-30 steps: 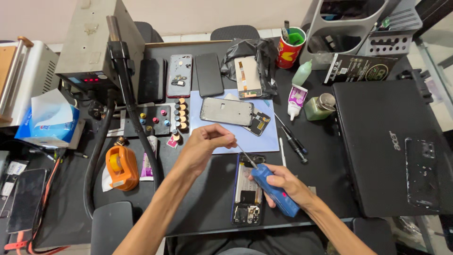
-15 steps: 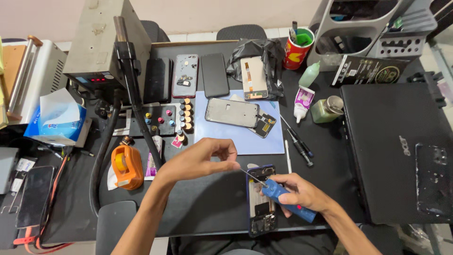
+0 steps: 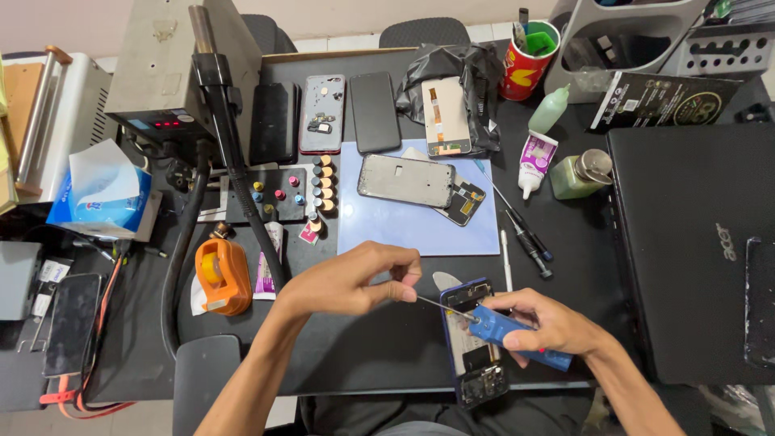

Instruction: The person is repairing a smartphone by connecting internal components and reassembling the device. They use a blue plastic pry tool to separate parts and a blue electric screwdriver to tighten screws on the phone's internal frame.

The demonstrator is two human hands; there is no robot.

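Your right hand (image 3: 549, 327) grips one blue-handled metal screwdriver (image 3: 504, 333) over one opened dark smartphone (image 3: 475, 343); your left hand's (image 3: 347, 278) fingers pinch its tip.

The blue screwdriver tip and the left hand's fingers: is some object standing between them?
Nothing visible does. The right hand holds the blue screwdriver over the opened phone, and its thin shaft runs left to the left hand, whose fingertips pinch at the tip. Only bare black table lies under that stretch.
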